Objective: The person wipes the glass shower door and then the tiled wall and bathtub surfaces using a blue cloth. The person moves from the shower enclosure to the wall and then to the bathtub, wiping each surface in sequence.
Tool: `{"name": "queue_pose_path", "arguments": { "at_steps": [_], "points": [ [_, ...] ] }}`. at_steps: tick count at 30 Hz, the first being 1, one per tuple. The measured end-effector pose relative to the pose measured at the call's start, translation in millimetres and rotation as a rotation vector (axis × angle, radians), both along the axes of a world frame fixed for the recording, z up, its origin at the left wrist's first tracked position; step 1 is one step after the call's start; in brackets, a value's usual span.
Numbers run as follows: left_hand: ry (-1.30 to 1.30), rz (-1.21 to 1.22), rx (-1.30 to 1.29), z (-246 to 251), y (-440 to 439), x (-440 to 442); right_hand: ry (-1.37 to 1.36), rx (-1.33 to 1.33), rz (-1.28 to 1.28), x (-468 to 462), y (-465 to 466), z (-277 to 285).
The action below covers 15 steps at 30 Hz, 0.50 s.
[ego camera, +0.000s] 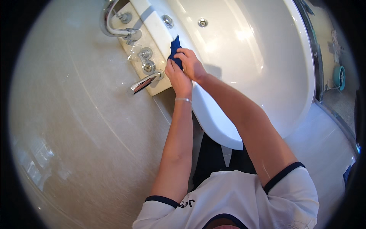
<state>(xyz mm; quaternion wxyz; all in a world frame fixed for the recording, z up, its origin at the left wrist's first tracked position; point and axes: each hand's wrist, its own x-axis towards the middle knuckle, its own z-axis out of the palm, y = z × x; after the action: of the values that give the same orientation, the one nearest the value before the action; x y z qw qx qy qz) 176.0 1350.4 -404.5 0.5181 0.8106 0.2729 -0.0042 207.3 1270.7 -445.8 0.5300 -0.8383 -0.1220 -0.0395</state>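
Both my hands are together at the inner edge of a white bathtub [220, 120], beside the stone tap ledge [161, 86]. A dark blue cloth [175, 45] is bunched between them, with one pointed end sticking up past the fingers. My left hand [179, 77], a thin band on its wrist, grips the lower part of the cloth. The fingers of my right hand [192, 63] curl over it from the tub side. Part of the cloth is hidden under the fingers. Left of the hands, chrome tap handles [145, 53] stand on the ledge.
A curved chrome spout [107, 23] and a slanted chrome hand shower [145, 83] rise from the ledge. Inside the tub are an overflow fitting [167, 21] and a drain [202, 22]. At far right, a teal tub [339, 78] stands beyond a dark-framed partition [316, 57].
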Motion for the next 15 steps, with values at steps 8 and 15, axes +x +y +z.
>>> {"name": "queue_pose_path", "arguments": {
  "at_steps": [8,15],
  "points": [
    [-0.168,-0.664,0.684,-6.7,-8.5,-95.5,0.413,0.199,-0.250,-119.8,-30.6,-10.9],
    [-0.530,-1.064,0.778,-33.8,-6.0,27.5,0.413,0.456,-0.445,-47.8,-40.2,-61.3]
  ]
}}
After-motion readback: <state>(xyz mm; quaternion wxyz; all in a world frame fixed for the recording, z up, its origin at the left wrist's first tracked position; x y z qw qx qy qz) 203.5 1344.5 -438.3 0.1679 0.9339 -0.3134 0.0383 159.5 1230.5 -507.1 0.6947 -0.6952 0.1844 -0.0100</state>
